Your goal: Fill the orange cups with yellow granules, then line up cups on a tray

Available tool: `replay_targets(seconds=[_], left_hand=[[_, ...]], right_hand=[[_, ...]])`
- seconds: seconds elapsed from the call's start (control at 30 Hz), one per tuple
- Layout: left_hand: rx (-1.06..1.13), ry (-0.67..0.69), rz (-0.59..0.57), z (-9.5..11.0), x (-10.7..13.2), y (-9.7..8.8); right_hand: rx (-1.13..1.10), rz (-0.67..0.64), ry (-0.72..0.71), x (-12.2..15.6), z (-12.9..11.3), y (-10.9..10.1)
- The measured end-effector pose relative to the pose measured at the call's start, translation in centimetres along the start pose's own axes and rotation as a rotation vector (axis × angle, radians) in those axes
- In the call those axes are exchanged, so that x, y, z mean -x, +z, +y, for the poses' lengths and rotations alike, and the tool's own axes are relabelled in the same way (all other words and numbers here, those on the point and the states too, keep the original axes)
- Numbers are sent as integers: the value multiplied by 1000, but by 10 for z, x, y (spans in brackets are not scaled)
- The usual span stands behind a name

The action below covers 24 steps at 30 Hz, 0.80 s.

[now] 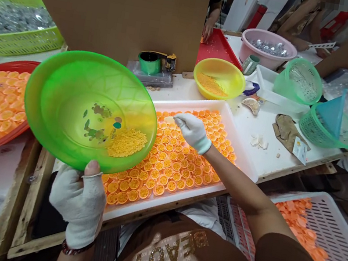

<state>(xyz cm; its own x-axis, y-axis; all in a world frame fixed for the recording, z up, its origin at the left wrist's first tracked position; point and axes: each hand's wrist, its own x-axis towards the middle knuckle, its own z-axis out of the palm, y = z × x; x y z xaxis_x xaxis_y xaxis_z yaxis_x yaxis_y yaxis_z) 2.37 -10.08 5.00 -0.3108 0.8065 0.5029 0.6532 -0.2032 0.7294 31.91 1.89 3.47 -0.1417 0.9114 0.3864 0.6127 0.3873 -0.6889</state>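
My left hand (78, 203), in a white glove with the thumb tip bare, grips the near rim of a green plastic basin (62, 98). The basin is tilted, and small yellow pellets (128, 143) are heaped at its lower right side. Over a white tray (245, 162) hovers my right hand (194, 131), also gloved, its fingers pinched together. Whatever sits between those fingertips is too small to make out. Rows of round orange cups (164, 164) fill the tray, many with yellow bits inside. Part of the tray's left side is hidden behind the basin.
Left stands a red tray (21, 64) of orange pieces. Behind are a yellow bowl (219, 78), a tape dispenser (153, 62) and a cardboard partition (131, 7). Green baskets (302, 80) stand to the right; a white crate (344, 230) is lower right. Other people's hands work nearby.
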Motion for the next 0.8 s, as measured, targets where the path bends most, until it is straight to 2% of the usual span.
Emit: replay_targets(seconds=[0.13,0.23,0.3,0.47,0.53,0.67,0.8], left_hand=[[73,124,-32,11,-3,11],[96,145,-25,25,-3,18],[91,128,-21,32,-1,23],[49,76,-27,34,6,34],[52,67,-47,31,7,36],[33,53,-57,26,8,31],[12,73,-22,14,7,18]], right_hand=[[16,-81,-39,-22,-19,6],[3,-118,42,-24,-23,14],[-115,-114,178,-16,-25,20],[-646,-170,707,14,-37,37],[-817,-181,825,17,-40,40],[-951,-135,889,11,-36,32],[-926,-69,864,6,-19,4]])
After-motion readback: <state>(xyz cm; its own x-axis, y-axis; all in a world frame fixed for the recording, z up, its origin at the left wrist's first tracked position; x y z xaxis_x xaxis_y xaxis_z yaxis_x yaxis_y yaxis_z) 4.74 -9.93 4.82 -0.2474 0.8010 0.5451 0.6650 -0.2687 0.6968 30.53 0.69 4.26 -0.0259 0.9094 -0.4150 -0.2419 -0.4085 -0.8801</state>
